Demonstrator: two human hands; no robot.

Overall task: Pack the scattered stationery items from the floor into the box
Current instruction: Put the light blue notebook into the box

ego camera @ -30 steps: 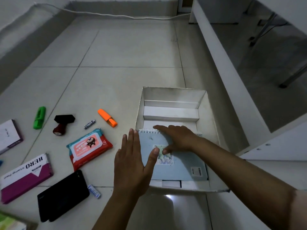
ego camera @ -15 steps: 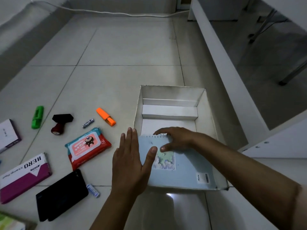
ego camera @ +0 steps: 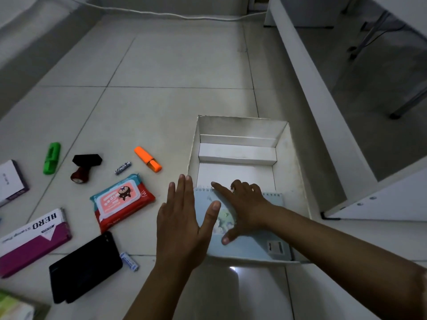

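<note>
A white open box (ego camera: 239, 128) stands on the tiled floor. A light blue spiral notebook (ego camera: 254, 245) lies in its near end. My right hand (ego camera: 242, 204) rests flat on the notebook, fingers spread. My left hand (ego camera: 182, 222) is open and flat at the box's left wall, its thumb touching the notebook. Left of the box on the floor lie an orange highlighter (ego camera: 147, 158), a wet-wipes pack (ego camera: 121, 200), a green highlighter (ego camera: 52, 158), a stamp (ego camera: 84, 167), two batteries (ego camera: 123, 167) (ego camera: 129, 261), a black case (ego camera: 85, 266) and a purple HERO stamp-pad box (ego camera: 32, 239).
A white desk panel (ego camera: 323, 100) runs along the right of the box. A cable (ego camera: 161, 13) lies along the far wall. A white-and-purple box (ego camera: 11, 179) sits at the left edge, and a green pack (ego camera: 13, 308) shows at the bottom left corner.
The notebook has settled lower into the near end of the box under my right hand, which now lies flatter with its thumb spread. My left hand stays beside the box wall.
</note>
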